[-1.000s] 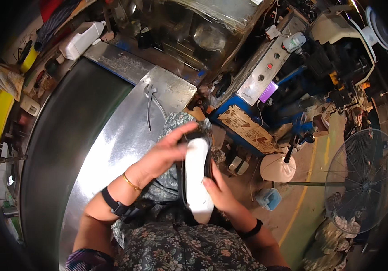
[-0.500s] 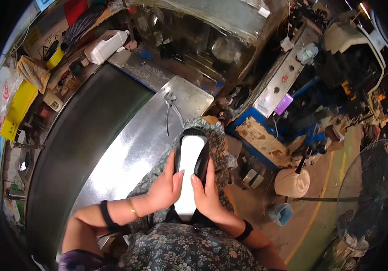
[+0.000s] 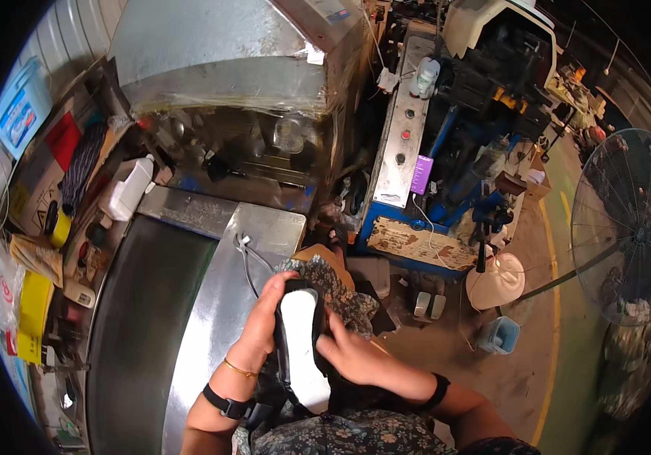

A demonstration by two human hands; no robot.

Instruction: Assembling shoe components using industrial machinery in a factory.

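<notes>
A black shoe (image 3: 300, 345) lies over my lap with its long white underside turned up and a dark rim around it. My left hand (image 3: 262, 317) grips it along the left edge, fingers curled at the far end. At the opposite edge, my right hand (image 3: 350, 353) is closed against the shoe's side, with some fingertips hidden behind it. A pair of metal pincers (image 3: 245, 244) rests on the shiny metal table (image 3: 215, 318), just beyond my left hand.
Left of the table runs a dark conveyor belt (image 3: 147, 303). A cluttered shelf holds a white jug (image 3: 126, 188) and a yellow box (image 3: 33, 315). A blue-framed machine (image 3: 386, 212) stands ahead right. On the floor are a beige bucket (image 3: 496, 282), a blue basket (image 3: 498, 336) and a large fan (image 3: 636, 227).
My view has swung right and up. The shoe has tilted, its far end leaning left. My left hand has slid toward its far end; my right thumb has come off the white face.
</notes>
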